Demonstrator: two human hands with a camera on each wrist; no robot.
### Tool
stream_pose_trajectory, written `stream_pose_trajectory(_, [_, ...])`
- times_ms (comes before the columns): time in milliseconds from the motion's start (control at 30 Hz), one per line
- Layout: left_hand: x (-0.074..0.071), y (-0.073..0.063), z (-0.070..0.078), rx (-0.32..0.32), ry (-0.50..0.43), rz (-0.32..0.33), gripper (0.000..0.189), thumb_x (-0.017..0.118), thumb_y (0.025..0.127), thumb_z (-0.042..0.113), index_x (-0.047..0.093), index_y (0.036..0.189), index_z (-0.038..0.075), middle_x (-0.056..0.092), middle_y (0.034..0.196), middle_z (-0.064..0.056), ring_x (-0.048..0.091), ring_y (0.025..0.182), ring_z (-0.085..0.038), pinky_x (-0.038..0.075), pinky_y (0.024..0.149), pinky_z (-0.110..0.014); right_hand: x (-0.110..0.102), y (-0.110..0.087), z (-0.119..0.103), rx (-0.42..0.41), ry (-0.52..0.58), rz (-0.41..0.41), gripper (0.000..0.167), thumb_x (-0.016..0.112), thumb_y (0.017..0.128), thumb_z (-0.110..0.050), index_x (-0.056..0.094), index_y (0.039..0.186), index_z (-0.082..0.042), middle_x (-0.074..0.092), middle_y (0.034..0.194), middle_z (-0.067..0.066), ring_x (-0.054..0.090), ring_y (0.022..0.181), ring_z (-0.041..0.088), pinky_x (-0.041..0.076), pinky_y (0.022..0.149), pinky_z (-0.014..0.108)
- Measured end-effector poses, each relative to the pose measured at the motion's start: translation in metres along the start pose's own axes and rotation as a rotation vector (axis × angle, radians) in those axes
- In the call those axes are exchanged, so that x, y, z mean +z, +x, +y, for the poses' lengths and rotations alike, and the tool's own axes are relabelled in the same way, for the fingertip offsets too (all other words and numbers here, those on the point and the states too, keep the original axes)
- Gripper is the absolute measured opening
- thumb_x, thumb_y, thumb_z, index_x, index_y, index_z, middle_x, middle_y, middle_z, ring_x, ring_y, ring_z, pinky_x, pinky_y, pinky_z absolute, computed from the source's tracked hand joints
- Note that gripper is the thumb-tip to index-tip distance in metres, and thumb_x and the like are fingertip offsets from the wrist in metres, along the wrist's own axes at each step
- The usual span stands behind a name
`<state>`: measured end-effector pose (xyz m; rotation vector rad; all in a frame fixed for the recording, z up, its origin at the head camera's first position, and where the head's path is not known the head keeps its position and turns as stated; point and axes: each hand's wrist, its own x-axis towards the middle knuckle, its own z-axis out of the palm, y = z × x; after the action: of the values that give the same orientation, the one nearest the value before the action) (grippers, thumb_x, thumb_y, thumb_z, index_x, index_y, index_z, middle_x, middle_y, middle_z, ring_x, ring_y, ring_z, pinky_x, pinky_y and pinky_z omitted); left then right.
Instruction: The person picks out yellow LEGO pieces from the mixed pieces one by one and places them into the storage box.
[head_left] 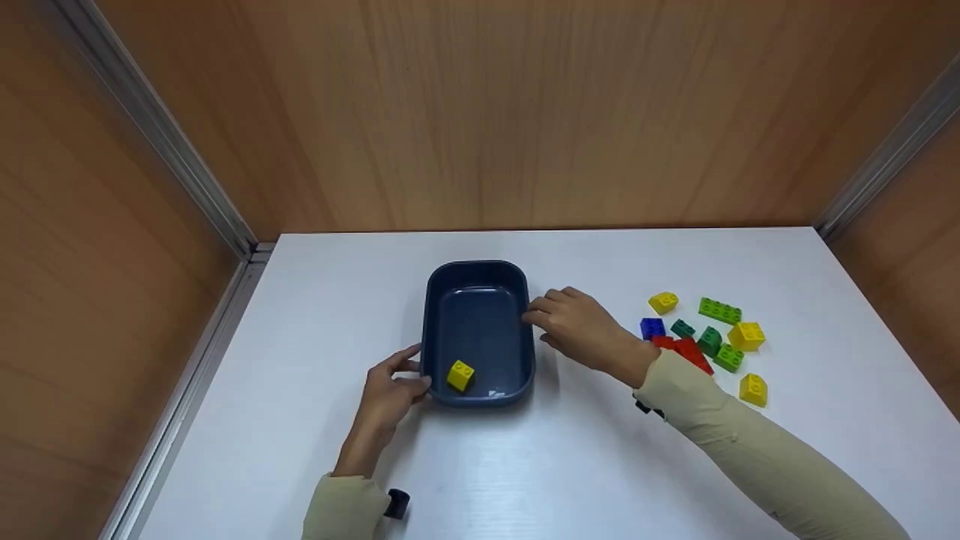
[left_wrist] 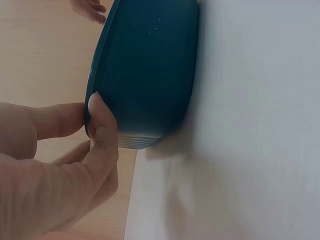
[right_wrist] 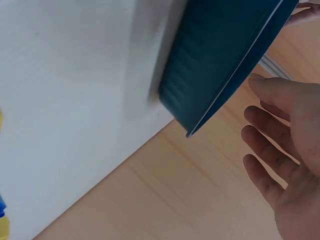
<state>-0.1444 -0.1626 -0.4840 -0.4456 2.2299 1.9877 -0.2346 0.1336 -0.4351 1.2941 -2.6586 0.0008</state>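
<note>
A dark blue rectangular tray (head_left: 484,319) stands on the white table, with one yellow toy brick (head_left: 460,376) in its near left corner. My left hand (head_left: 388,394) pinches the tray's left rim; in the left wrist view the thumb (left_wrist: 104,120) lies on the outer wall and a finger is behind the rim. By the right rim is my right hand (head_left: 576,326), its fingertips overlapping the edge in the head view. The right wrist view shows that hand (right_wrist: 295,145) with loosely bent, spread fingers and nothing in them, a gap between it and the tray (right_wrist: 215,65).
To the right lies a loose group of toy bricks: a blue brick (head_left: 652,328), red bricks (head_left: 691,354) partly behind the right forearm, several green ones such as a light green brick (head_left: 720,310), and yellow ones such as a yellow brick (head_left: 747,336). Wooden panels (head_left: 480,112) enclose the table.
</note>
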Motion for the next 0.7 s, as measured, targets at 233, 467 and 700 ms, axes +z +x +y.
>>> stream_pose_trajectory(233, [0.0,-0.002,-0.002,0.008,0.005,-0.004,0.058,0.063,0.095,-0.01,0.054,0.152,-0.001,0.054,0.126,-0.024,0.068,0.091,-0.022,0.063,0.084,-0.036,0.003,-0.018,0.015,0.037,0.029,0.037,0.043,0.089,0.085,-0.009,0.077,0.126,-0.01,0.076,0.122,0.008,0.07,0.11,0.027,0.06,0.098,0.042])
stream_pose_trajectory(467, [0.001,-0.002,-0.001,0.007,0.002,-0.009,0.058,0.063,0.095,-0.01,0.054,0.152,-0.001,0.054,0.127,-0.024,0.068,0.093,-0.023,0.063,0.086,-0.037,0.01,-0.042,0.029,0.084,0.076,0.007,0.044,0.089,0.085,-0.006,0.076,0.127,-0.009,0.075,0.124,0.01,0.07,0.111,0.029,0.059,0.099,0.045])
stream_pose_trajectory(700, [0.0,-0.002,0.0,0.0,-0.007,-0.007,0.058,0.063,0.095,-0.011,0.054,0.152,-0.001,0.053,0.126,-0.023,0.067,0.092,-0.022,0.063,0.085,-0.036,0.017,-0.062,0.041,0.134,0.08,-0.008,0.041,0.088,0.086,-0.006,0.076,0.124,-0.007,0.075,0.122,0.011,0.069,0.111,0.03,0.059,0.1,0.047])
